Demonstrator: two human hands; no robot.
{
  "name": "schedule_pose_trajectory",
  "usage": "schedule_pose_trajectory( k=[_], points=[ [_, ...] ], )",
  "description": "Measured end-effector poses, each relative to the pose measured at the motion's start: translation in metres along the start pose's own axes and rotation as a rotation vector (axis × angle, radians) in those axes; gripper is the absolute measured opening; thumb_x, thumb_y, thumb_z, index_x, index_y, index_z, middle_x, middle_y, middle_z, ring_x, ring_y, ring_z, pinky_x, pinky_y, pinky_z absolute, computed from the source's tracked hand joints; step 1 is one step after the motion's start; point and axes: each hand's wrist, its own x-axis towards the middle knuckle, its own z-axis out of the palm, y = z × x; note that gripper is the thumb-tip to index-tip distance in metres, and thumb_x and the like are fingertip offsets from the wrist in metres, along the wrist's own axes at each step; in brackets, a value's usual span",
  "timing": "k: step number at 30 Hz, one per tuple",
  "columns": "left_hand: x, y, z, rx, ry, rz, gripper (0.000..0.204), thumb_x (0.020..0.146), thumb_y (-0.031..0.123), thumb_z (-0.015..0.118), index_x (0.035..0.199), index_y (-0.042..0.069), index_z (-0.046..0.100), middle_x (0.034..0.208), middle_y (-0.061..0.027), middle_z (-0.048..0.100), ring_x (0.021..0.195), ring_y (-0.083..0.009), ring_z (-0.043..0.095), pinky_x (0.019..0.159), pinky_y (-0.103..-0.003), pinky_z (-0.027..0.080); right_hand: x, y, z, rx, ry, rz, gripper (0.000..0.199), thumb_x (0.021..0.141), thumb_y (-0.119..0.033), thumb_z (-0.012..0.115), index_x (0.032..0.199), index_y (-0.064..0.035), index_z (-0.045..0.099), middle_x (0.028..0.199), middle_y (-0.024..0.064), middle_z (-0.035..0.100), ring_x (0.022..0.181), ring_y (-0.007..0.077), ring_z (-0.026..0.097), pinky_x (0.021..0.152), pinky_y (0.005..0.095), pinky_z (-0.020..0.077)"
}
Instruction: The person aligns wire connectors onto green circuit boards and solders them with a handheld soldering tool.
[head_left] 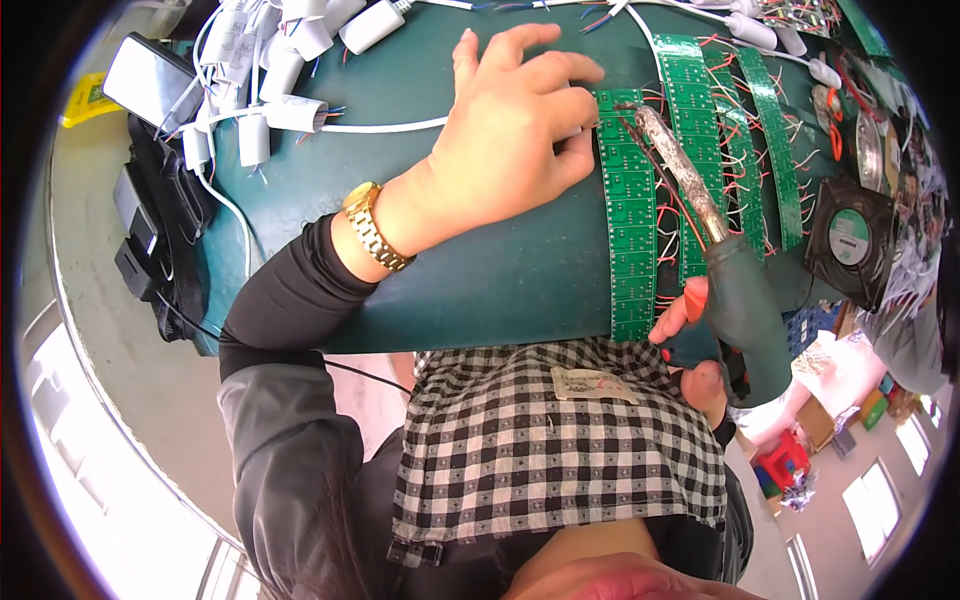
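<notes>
My left hand (510, 125), with a gold watch on the wrist, lies on the dark green table (480, 270). Its curled fingertips press on the left edge of a long green circuit board strip (632, 240) that has red wires along its side. My right hand (700, 345) is wrapped around the green handle of a soldering iron (745, 310). The iron's crusted metal tip (640, 115) reaches up to the top of that same strip, close to my left fingertips.
More green circuit strips (735, 130) with red wires lie to the right. A small black fan (850, 240) sits at the right edge. White cylindrical parts with cables (270, 70) and a phone (150, 75) are at the top left. A checked cloth (560, 440) covers my lap.
</notes>
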Motion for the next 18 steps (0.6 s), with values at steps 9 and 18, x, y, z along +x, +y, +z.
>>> schedule_pose_trajectory(
  k=[9, 18],
  points=[
    [0.006, -0.003, -0.006, -0.118, -0.018, -0.101, 0.007, 0.064, 0.015, 0.066, 0.062, 0.01, 0.061, 0.118, 0.0021, 0.061, 0.123, -0.0425, 0.039, 0.091, -0.074, 0.023, -0.001, 0.003, 0.007, 0.047, 0.066, -0.153, 0.073, 0.081, -0.056, 0.058, 0.131, -0.0054, 0.043, 0.081, 0.0061, 0.058, 0.068, 0.0117, 0.054, 0.056, 0.0233, 0.042],
    [0.008, 0.004, -0.005, -0.026, -0.13, -0.117, 0.01, 0.062, 0.009, 0.063, 0.065, 0.008, 0.054, 0.116, -0.0002, 0.064, 0.126, -0.0429, 0.037, 0.093, -0.07, 0.02, 0.0, 0.003, 0.011, 0.088, 0.073, -0.172, 0.068, 0.082, -0.055, 0.058, 0.128, -0.0059, 0.046, 0.078, 0.0063, 0.059, 0.068, 0.0118, 0.055, 0.056, 0.0239, 0.0424]
  ],
)
